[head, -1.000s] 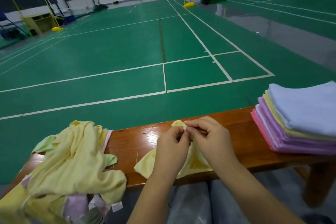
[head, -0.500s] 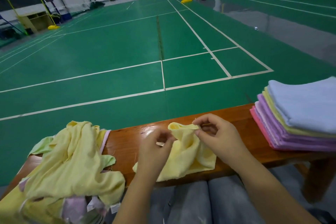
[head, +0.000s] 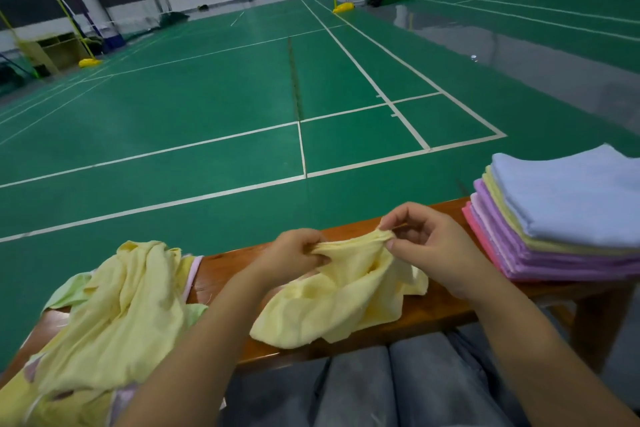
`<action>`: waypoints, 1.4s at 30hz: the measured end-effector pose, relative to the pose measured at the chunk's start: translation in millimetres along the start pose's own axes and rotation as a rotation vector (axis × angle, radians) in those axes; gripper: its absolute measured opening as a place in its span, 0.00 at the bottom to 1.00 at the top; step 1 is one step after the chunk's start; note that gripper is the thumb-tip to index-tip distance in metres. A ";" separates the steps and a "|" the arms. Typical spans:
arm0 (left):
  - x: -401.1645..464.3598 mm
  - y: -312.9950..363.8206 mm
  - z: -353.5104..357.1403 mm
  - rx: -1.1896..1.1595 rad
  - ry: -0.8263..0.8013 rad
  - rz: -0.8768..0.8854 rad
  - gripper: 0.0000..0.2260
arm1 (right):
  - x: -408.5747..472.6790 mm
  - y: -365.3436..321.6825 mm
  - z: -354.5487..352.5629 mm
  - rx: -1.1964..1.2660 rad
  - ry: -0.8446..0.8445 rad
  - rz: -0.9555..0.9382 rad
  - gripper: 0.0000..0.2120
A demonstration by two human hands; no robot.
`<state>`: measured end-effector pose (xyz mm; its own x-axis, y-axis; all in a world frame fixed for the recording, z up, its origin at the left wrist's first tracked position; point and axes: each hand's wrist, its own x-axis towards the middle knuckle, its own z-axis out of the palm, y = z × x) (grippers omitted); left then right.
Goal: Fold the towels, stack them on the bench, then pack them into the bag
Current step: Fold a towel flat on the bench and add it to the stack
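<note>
Two hands work one yellow towel (head: 341,302) over the near edge of the wooden bench (head: 426,314), just beyond the person's grey-trousered knees (head: 360,388). Left hand (head: 294,255) has its fingers curled round a bunched edge of the cloth; right hand (head: 434,246) pinches the same edge between thumb and fingertips, the other fingers arched above. Between them the hem is drawn into a short, taut ridge, while the rest of the towel sags crumpled onto the bench and hangs a little over its front lip.

To the left, near the towel, lies a loose heap of unfolded towels (head: 114,315), mostly yellow with pale green and pink showing. To the right, at the bench's end, sits a neat stack of folded towels (head: 568,218), pale blue on top, then yellow, lilac and pink. No bag that is plainly the one for packing can be picked out; farther off spreads the green court floor (head: 207,114) with white lines.

Judging by this, the folding step is in hand and roughly half the pile is done. The next move calls for finding the two corners, drawing the hands apart until the edge runs straight, then laying the cloth flat before folding; a bunched hem would give a lumpy fold that sits badly on the stack
</note>
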<state>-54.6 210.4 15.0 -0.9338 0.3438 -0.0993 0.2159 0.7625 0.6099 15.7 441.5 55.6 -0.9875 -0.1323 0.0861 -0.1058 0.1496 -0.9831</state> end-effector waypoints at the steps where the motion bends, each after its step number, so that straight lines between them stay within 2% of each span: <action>1: 0.0 -1.1 -5.6 -0.037 0.024 -0.001 0.04 | 3.9 0.4 -3.7 -0.018 0.027 0.007 0.10; 4: -2.3 1.6 -29.1 -0.125 0.106 0.014 0.02 | 20.4 -3.0 -15.1 -0.064 0.127 -0.001 0.10; 8: -5.5 19.7 -66.7 -0.316 0.264 0.077 0.07 | 42.2 -28.7 -25.0 -0.130 0.193 -0.103 0.11; 15: -22.5 85.8 -134.6 -0.604 0.609 0.417 0.08 | 60.0 -111.5 -42.1 -0.012 0.258 -0.416 0.14; 18: -20.5 97.0 -137.4 -0.671 0.709 0.392 0.07 | 67.6 -120.5 -39.1 -0.026 0.277 -0.428 0.18; 21: -17.9 96.1 -136.0 -0.671 0.712 0.303 0.06 | 71.1 -118.9 -36.2 -0.092 0.283 -0.355 0.20; 27: -26.8 100.0 -140.7 -0.712 0.669 0.328 0.09 | 59.2 -130.2 -44.5 -0.077 0.259 -0.392 0.16; 33: -29.2 90.5 -132.2 -0.728 0.642 0.269 0.07 | 58.9 -113.0 -44.2 -0.016 0.122 -0.298 0.08; 39: -41.5 82.2 -130.9 -0.750 0.578 0.347 0.03 | 52.9 -120.0 -55.1 0.019 0.021 -0.319 0.06; 42: -35.2 76.8 -133.3 -0.699 0.574 0.326 0.04 | 66.8 -120.5 -55.5 -0.061 0.004 -0.291 0.06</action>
<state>-43.2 183.8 170.1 -0.8953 0.0186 0.4451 0.4441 0.1136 0.8887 -44.1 469.1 188.8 -0.9149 -0.1745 0.3640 -0.3916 0.1643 -0.9053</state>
